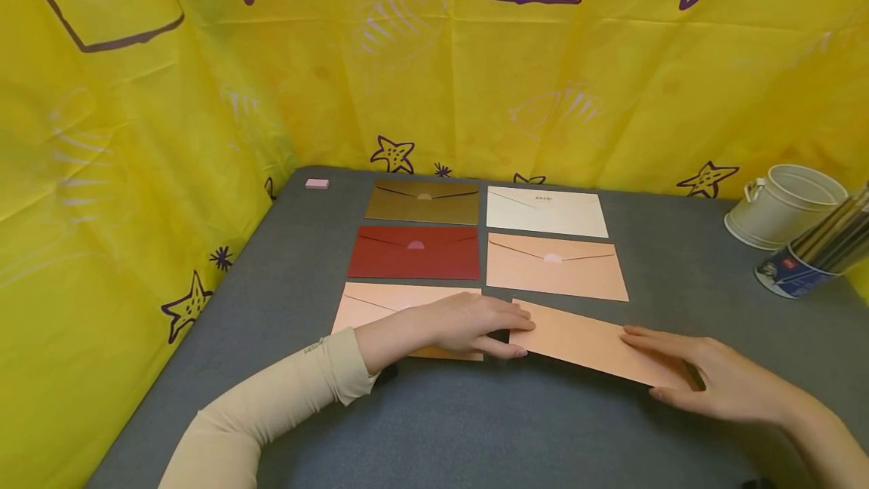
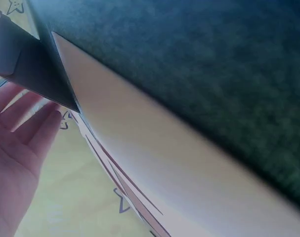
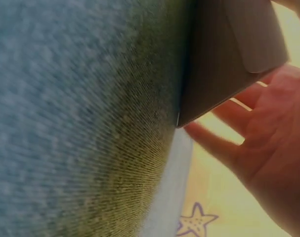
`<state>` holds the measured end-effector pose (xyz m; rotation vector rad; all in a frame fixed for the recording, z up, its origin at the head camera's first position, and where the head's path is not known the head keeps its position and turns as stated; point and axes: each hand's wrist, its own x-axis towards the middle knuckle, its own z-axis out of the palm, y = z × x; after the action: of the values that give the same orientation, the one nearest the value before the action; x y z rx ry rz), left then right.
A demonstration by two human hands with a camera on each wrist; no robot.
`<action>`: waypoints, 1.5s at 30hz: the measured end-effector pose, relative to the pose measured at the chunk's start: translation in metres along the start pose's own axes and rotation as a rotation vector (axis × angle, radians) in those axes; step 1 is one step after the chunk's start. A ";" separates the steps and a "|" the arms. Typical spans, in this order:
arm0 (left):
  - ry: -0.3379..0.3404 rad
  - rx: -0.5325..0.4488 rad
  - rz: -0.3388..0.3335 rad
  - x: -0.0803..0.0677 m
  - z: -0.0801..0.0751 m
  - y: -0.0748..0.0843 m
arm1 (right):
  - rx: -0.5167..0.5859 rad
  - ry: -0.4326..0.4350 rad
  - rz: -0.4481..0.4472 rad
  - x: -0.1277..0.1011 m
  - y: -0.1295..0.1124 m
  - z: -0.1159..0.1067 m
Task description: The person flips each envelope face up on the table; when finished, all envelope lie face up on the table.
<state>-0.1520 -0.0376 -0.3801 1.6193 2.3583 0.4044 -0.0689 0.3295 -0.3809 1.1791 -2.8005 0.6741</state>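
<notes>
Between my two hands a peach envelope (image 1: 577, 339) is held at a tilt, its plain side up and its near edge raised off the table. My left hand (image 1: 471, 321) grips its left end, and my right hand (image 1: 723, 379) holds the right end with fingers on the far side and thumb on the near side. In the right wrist view the underside of the envelope (image 3: 214, 64) shows a flap. Another peach envelope (image 1: 363, 313) lies under my left forearm, partly hidden. Just beyond the held one is a peach envelope (image 1: 550, 278) with a pale round seal.
Farther back lie a red envelope (image 1: 407, 262), a gold envelope (image 1: 421, 211) and a cream envelope (image 1: 550, 213). A small pink block (image 1: 317, 183) sits in the far left corner. To the right stand a white pail (image 1: 767, 210) and a blue cup (image 1: 790, 274) of pencils.
</notes>
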 end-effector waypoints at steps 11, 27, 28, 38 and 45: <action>0.439 0.160 0.305 0.003 -0.004 -0.005 | 0.140 0.157 -0.041 0.004 0.009 -0.008; 0.723 -0.007 0.216 0.007 -0.012 -0.006 | 0.314 0.278 0.308 0.011 0.007 -0.016; 0.728 -0.044 0.192 0.007 -0.012 -0.006 | 0.313 0.286 0.323 0.012 0.007 -0.017; 0.689 -0.560 -0.155 0.005 -0.010 -0.006 | 0.309 0.251 0.521 0.028 0.006 -0.017; 0.611 -0.731 -0.299 0.004 -0.008 -0.012 | 0.346 0.181 0.620 0.039 0.010 -0.013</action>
<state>-0.1669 -0.0383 -0.3774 0.8554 2.3188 1.6388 -0.1056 0.3140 -0.3657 0.2076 -2.9495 1.2622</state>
